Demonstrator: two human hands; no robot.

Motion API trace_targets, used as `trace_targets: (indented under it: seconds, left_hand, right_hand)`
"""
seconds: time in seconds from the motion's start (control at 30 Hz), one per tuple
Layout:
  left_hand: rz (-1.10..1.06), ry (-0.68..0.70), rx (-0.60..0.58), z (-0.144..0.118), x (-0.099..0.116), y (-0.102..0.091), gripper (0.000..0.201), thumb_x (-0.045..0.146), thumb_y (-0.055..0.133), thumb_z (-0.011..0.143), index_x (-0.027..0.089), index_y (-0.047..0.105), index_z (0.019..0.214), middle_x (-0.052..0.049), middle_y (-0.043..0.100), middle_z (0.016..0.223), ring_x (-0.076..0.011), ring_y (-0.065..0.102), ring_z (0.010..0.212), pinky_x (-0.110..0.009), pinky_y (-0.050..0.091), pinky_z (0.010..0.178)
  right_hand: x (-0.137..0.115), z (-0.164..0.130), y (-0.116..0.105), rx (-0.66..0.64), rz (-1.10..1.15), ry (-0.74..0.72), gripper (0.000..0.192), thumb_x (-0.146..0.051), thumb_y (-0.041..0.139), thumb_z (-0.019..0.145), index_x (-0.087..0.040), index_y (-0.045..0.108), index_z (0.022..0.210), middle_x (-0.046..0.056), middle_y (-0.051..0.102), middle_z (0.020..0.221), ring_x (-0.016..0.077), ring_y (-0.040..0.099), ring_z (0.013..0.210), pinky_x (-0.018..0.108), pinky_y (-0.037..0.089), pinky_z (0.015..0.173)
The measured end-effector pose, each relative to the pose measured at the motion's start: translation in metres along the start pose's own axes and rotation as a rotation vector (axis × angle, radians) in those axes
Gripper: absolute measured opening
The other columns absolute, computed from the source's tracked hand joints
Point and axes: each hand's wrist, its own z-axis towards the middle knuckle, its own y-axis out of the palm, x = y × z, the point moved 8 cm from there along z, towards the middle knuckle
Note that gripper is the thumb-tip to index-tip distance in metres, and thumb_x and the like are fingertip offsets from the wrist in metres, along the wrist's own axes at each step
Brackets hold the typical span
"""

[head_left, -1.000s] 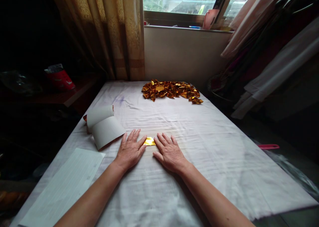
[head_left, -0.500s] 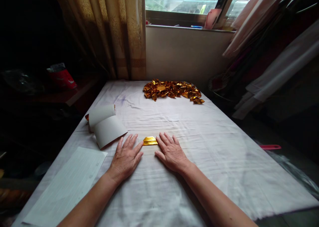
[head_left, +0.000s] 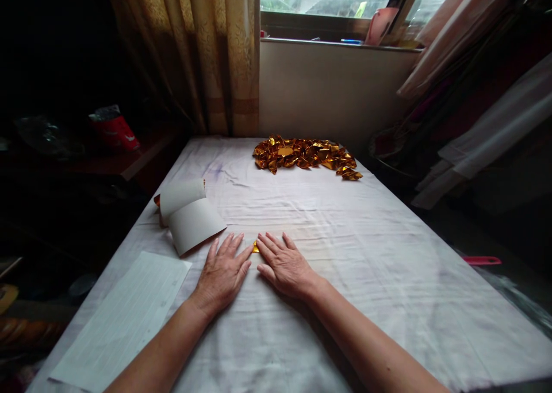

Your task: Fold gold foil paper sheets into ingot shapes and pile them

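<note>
White wrinkled cloth [head_left: 345,278] over table, dim room, daylight from window behind. Nearest: lined white paper sheet [head_left: 125,318] flat at near left edge, matte, thin. Left hand [head_left: 224,272] and right hand [head_left: 284,264] both palm-down on cloth, fingers flat and slightly spread, gripping nothing, index tips nearly meeting. Gold foil piece [head_left: 255,247] pinned between and under those fingertips, only small shiny sliver showing; shape mostly hidden. Judged mid-fold on this one piece: pressing flat, crease work not finished. Just left of left hand, curled white card sheets [head_left: 190,220], stiff, rolled at top edge, reddish-orange bit peeking behind. Further back, heap of folded gold foil pieces [head_left: 306,156] near far edge, crinkly, metallic, angular, many already done by look of it. Beyond: yellow patterned curtain [head_left: 207,54], plain wall, windowsill with pink cup [head_left: 379,26]. Red packet [head_left: 115,130] on dark side shelf at left.
</note>
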Motion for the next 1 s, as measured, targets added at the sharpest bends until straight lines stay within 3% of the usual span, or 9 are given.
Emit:
trace_targets:
  seconds: [0.23, 0.43, 0.67, 0.77, 1.0]
  left_hand:
    - [-0.007, -0.030, -0.036, 0.001, -0.002, 0.001, 0.040, 0.032, 0.042, 0.096, 0.033, 0.057, 0.133, -0.008, 0.047, 0.148, -0.0294, 0.038, 0.139, -0.056, 0.027, 0.113]
    - [-0.022, -0.047, -0.020, 0.003, -0.003, -0.002, 0.038, 0.032, 0.042, 0.096, 0.035, 0.059, 0.131, -0.007, 0.050, 0.146, -0.0300, 0.041, 0.137, -0.057, 0.029, 0.111]
    - [-0.088, -0.037, 0.034, 0.019, 0.001, -0.013, 0.024, 0.032, 0.051, 0.094, 0.029, 0.070, 0.108, -0.005, 0.066, 0.126, -0.0275, 0.052, 0.124, -0.054, 0.029, 0.110]
    - [-0.141, -0.043, 0.066, 0.028, 0.005, -0.017, 0.016, 0.033, 0.057, 0.091, 0.025, 0.070, 0.095, -0.004, 0.070, 0.114, -0.0238, 0.058, 0.112, -0.048, 0.033, 0.108]
    - [-0.164, -0.105, 0.101, 0.033, 0.008, -0.016, 0.014, 0.028, 0.064, 0.085, 0.023, 0.066, 0.097, -0.004, 0.070, 0.099, -0.0240, 0.059, 0.098, -0.041, 0.041, 0.092]
  right_hand:
    - [0.028, -0.023, -0.005, 0.010, -0.034, 0.143, 0.058, -0.048, 0.037, 0.099, -0.023, 0.031, 0.151, 0.006, 0.029, 0.157, 0.0242, 0.022, 0.147, 0.055, 0.009, 0.119]
    - [0.028, -0.029, -0.009, 0.035, -0.037, 0.198, 0.053, -0.046, 0.037, 0.099, -0.025, 0.037, 0.148, 0.006, 0.031, 0.156, 0.0245, 0.025, 0.146, 0.054, 0.014, 0.118]
    - [0.030, -0.034, -0.020, 0.154, -0.060, 0.270, 0.046, -0.039, 0.043, 0.097, -0.021, 0.051, 0.139, 0.012, 0.041, 0.151, 0.0290, 0.033, 0.141, 0.053, 0.024, 0.114]
    - [0.030, -0.035, -0.025, 0.211, -0.050, 0.258, 0.040, -0.035, 0.047, 0.096, -0.023, 0.057, 0.132, 0.011, 0.047, 0.147, 0.0294, 0.038, 0.138, 0.051, 0.028, 0.111]
    - [0.029, -0.035, -0.029, 0.356, 0.033, 0.180, 0.024, -0.029, 0.054, 0.091, -0.026, 0.068, 0.110, 0.007, 0.061, 0.132, 0.0252, 0.049, 0.128, 0.045, 0.032, 0.109]
